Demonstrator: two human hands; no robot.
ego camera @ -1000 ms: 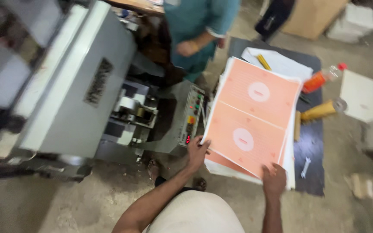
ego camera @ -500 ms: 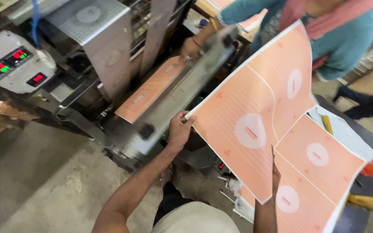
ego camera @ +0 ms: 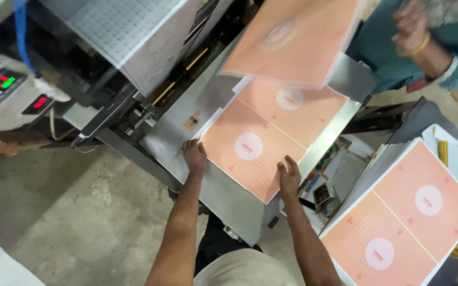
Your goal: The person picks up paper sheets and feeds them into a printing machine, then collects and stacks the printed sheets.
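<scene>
An orange printed sheet (ego camera: pixel 263 139) with two white round marks lies flat on the machine's grey metal table (ego camera: pixel 178 135). My left hand (ego camera: pixel 194 155) sits at the sheet's near left corner, fingers curled on its edge. At the near right edge my right hand (ego camera: pixel 289 175) grips the sheet. Above the table a second orange sheet (ego camera: pixel 292 39) hangs blurred in the air, close to a co-worker's hand (ego camera: pixel 410 27) with a yellow bangle.
A stack of the same orange sheets (ego camera: pixel 404 212) rests on a low surface at the right. The machine's body and a panel with red and green lit displays (ego camera: pixel 3 90) stand at the left. Bare concrete floor (ego camera: pixel 75 212) lies below.
I carried the orange sheet from the stack at the right over to the machine. It was held up tilted; now it lies flat on the metal table under both hands.
</scene>
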